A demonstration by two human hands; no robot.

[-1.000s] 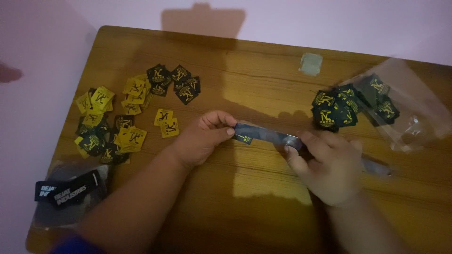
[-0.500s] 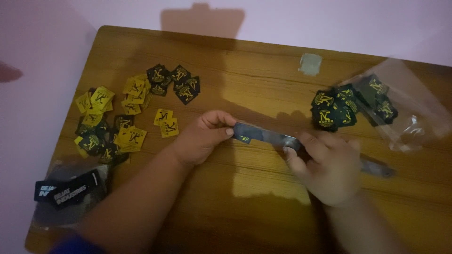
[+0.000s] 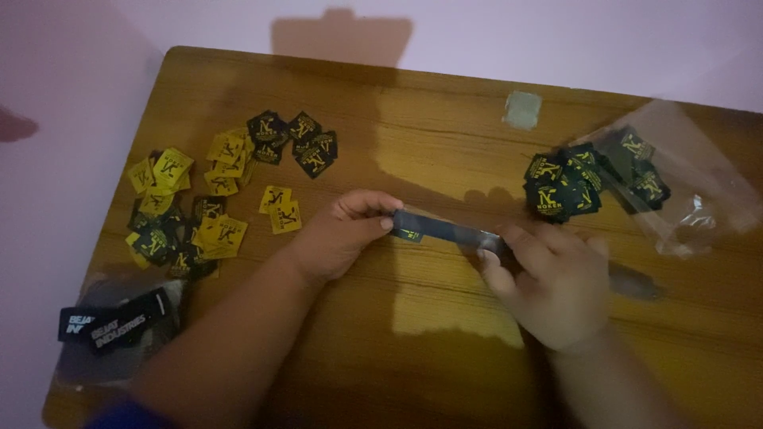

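Both my hands grip a long narrow dark strip (image 3: 447, 230) with a small yellow mark, held just above the wooden table (image 3: 429, 111). My left hand (image 3: 342, 234) pinches its left end between thumb and fingers. My right hand (image 3: 552, 282) closes over its right part, hiding that end. A dark shape (image 3: 636, 282) pokes out on the table to the right of my right hand; I cannot tell whether it belongs to the strip.
Several yellow and black square labels (image 3: 195, 210) lie scattered at the left, with a black cluster (image 3: 294, 141) behind them. A pile of black labels (image 3: 564, 187) spills from a clear plastic bag (image 3: 683, 191) at the right. Black labels in a clear bag (image 3: 111, 326) sit front left. A small pale square (image 3: 522, 110) lies far back.
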